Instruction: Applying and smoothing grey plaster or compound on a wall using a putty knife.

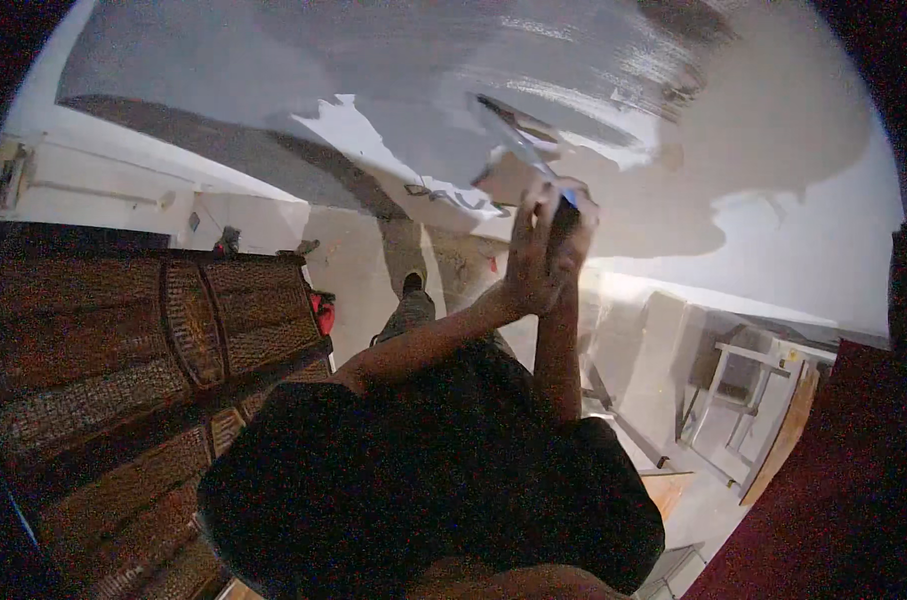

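In front of me, both hands come together close to the wall (774, 110), which has grey wet-looking smears and paler bare patches. They are closed around a wide-bladed putty knife (522, 143). Its long thin blade points up and to the left, and a bit of blue shows where the blade meets the hands. My left hand (527, 262) presses in from the left, its fingers up along the grip. My right hand (580, 218) wraps the dark handle from the right. Motion blurs the fingers, and the handle is mostly hidden. Whether the blade touches the wall I cannot tell.
A dark woven-panel bench (94, 340) stands to my left, with a red item (323, 312) by its end. At right are a pale metal-framed stand (739, 395) with a wooden board (782, 435), and a dark red surface (824, 500). My foot (413, 283) is on the floor.
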`<act>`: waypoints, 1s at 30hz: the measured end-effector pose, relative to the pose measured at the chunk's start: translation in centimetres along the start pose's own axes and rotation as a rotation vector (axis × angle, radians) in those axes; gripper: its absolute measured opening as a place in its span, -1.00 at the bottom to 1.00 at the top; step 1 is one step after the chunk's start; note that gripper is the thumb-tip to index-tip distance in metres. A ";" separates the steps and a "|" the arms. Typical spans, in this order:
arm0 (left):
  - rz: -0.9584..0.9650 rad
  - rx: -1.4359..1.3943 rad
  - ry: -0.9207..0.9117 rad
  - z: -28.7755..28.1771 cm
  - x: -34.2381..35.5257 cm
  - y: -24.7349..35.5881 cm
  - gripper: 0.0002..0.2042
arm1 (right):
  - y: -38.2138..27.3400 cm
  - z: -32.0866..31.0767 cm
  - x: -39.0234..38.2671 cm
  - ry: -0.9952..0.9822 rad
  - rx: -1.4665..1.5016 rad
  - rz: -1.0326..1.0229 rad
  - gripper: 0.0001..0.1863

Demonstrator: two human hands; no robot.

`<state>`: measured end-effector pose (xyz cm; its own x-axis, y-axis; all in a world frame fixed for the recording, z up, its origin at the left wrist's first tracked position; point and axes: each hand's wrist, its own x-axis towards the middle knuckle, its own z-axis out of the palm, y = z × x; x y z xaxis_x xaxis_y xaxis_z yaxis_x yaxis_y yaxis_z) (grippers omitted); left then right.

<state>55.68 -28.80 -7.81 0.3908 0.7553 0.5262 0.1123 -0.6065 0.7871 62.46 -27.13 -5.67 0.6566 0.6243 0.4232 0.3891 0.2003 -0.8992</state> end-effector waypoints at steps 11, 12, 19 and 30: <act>0.319 -0.057 -0.392 6.4 -0.5 4.6 -0.07 | 1.1 -12.7 -0.4 0.292 0.783 0.386 -0.64; 0.232 -0.075 -0.337 7.4 -1.4 4.7 -0.09 | -1.1 -12.4 -0.2 0.305 0.937 0.422 -0.65; 0.164 -0.141 0.214 3.2 0.1 1.8 -0.24 | -1.2 -3.3 1.4 -0.049 0.731 0.409 -0.66; 0.193 -0.271 -0.413 5.9 0.5 6.9 -0.14 | -3.7 -11.9 -0.8 0.485 0.879 0.386 -0.83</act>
<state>61.98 -34.10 -4.03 0.7141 0.4425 0.5424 -0.2162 -0.5976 0.7721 68.20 -37.37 -1.38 0.8972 0.4339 -0.0818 -0.3734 0.6468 -0.6650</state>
